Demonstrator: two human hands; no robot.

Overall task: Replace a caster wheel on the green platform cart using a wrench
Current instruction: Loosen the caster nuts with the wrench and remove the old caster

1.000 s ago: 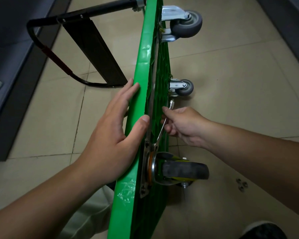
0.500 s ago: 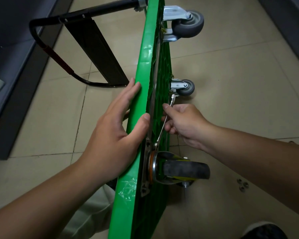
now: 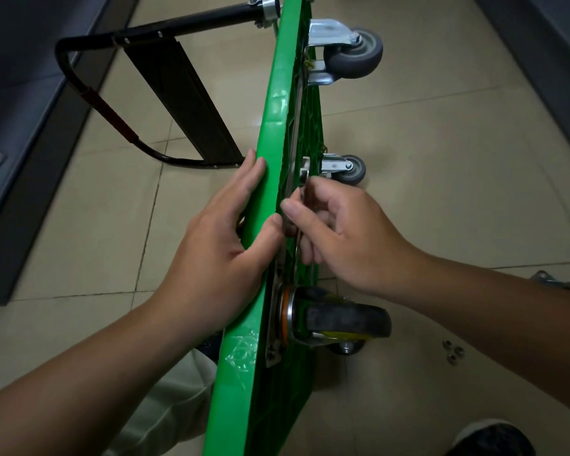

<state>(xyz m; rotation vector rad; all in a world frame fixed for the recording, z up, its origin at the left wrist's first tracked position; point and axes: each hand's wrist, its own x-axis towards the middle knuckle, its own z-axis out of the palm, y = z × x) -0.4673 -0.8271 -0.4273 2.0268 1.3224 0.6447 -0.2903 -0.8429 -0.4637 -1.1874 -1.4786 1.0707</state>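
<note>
Left hand (image 3: pixel 218 255) clamps edge of green platform cart (image 3: pixel 277 126), fingers flat on deck face, thumb over rim. Cart stands on its side, long axis running away from me. Wrench (image 3: pixel 301 192) pinched in right hand (image 3: pixel 343 238), shaft lying along underside, near end down at mounting plate of black caster wheel (image 3: pixel 346 319), far end pointing away. I judge caster seated but not fully fastened: loose nuts (image 3: pixel 453 352) lie on floor, right.

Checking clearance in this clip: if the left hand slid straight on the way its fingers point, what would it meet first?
The left hand grips the green cart's rim; straight on, the rim looks free until the handle's silver bracket at the far end, though depth is unclear.
</note>
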